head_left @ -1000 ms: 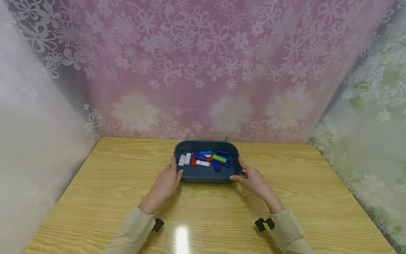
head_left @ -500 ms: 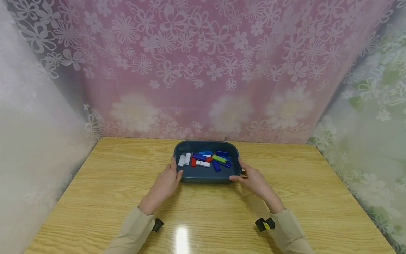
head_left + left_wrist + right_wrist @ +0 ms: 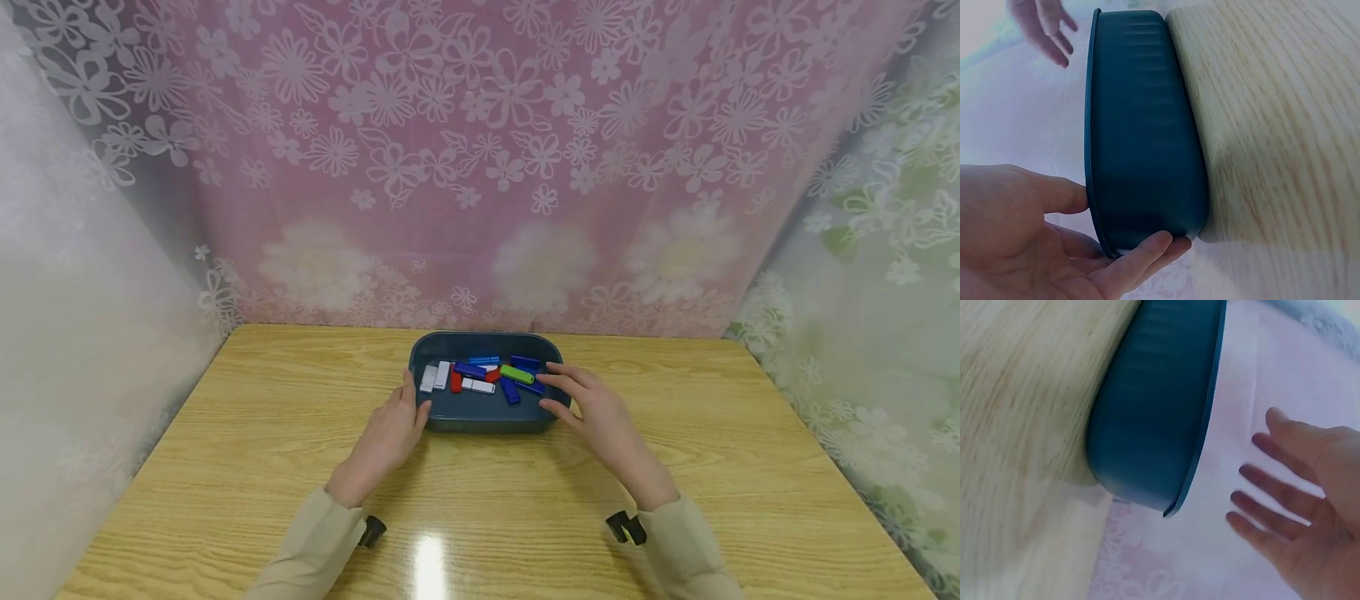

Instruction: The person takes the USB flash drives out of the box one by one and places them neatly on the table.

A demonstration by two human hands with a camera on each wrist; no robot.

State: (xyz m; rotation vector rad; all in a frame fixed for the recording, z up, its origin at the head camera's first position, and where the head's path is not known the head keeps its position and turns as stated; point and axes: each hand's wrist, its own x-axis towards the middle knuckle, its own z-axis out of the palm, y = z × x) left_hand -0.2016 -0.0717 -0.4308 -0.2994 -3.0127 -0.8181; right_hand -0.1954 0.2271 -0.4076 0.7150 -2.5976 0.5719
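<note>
A dark teal plastic basin (image 3: 487, 423) stands on the wooden table, with several USB sticks lying in it. A green USB stick (image 3: 517, 375) lies on top of blue ones at the right. White sticks, such as one white USB stick (image 3: 478, 386), and a red USB stick (image 3: 456, 381) lie towards the left. My left hand (image 3: 386, 433) grips the basin's left end, thumb at the rim and fingers against the outer wall (image 3: 1141, 125). My right hand (image 3: 1316, 506) hovers over the basin's right end, fingers spread and holding nothing, apart from the rim.
The wooden table (image 3: 262, 467) reaches back to a pink flowered curtain (image 3: 465, 167). Pale curtains hang at the left and right. A small black device (image 3: 626, 527) sits at the right wrist, another black device (image 3: 372, 531) at the left.
My right hand has let go of the basin's right end and moved up and inward over the rim, its fingers opening. The left hand and the basin stay in place.
</note>
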